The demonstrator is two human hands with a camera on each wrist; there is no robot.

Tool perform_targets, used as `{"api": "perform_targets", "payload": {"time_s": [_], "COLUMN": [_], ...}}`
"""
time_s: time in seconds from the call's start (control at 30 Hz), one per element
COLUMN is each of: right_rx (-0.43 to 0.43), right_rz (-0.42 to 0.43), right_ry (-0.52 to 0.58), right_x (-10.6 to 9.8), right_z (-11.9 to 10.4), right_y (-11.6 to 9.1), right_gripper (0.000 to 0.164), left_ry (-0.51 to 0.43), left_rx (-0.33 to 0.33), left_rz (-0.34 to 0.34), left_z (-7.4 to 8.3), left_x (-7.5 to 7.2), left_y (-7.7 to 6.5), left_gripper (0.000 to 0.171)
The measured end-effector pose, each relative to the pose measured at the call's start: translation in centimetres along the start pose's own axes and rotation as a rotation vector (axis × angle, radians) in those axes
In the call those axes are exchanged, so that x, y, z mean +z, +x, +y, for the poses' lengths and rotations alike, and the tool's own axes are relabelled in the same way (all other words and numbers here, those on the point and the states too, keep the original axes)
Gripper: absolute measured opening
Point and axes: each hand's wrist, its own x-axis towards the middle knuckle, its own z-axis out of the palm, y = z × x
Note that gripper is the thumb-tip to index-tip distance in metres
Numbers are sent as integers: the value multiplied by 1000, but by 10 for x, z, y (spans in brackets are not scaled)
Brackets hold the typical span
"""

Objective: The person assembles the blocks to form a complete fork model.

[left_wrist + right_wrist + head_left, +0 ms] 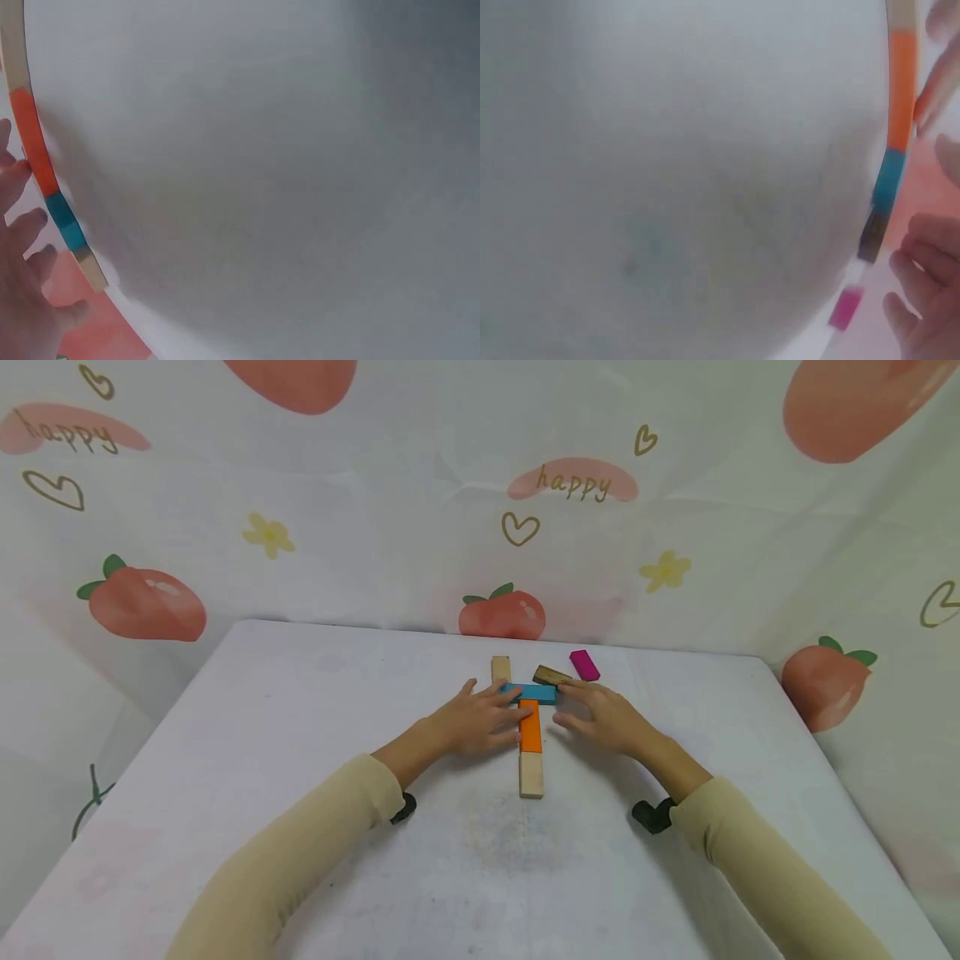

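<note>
Wooden blocks lie in a line on the table. An orange block (530, 731) meets a plain block (531, 777) at its near end and a crosswise blue block (536, 694) at its far end. Another plain block (500, 669) extends beyond the blue one's left side. My left hand (480, 722) spreads its fingers over the blue and orange blocks; whether they press down is unclear. On the other side my right hand (603, 718) has extended fingers by the blue block's right end, close to a brown block (552, 675). It holds nothing visible.
A magenta block (585, 665) lies apart behind my right hand. The white table (337, 693) ends at the back against a hanging cloth (390, 510) printed with fruit, hearts and flowers. Dark straps or mounts (652, 816) show below the sleeves.
</note>
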Motion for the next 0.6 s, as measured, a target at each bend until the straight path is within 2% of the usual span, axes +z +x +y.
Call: {"api": "perform_targets", "payload": {"time_s": [0.1,0.33,0.6], "right_rx": [9,19,60], "right_rz": [11,-60,-91], "right_ry": [17,60,53], "right_x": [-3,-4,-4], "right_z": [8,18,15], "right_y": [5,15,24], "right_gripper": [61,64,71], "left_ry": [-11,-42,-51], "left_rx": [-10,-21,-14], "left_rz": [-4,-13,-12], "left_z": [1,2,1], "left_x": [0,-1,-2], "left_y": [1,3,4], "left_gripper": [54,53,52]}}
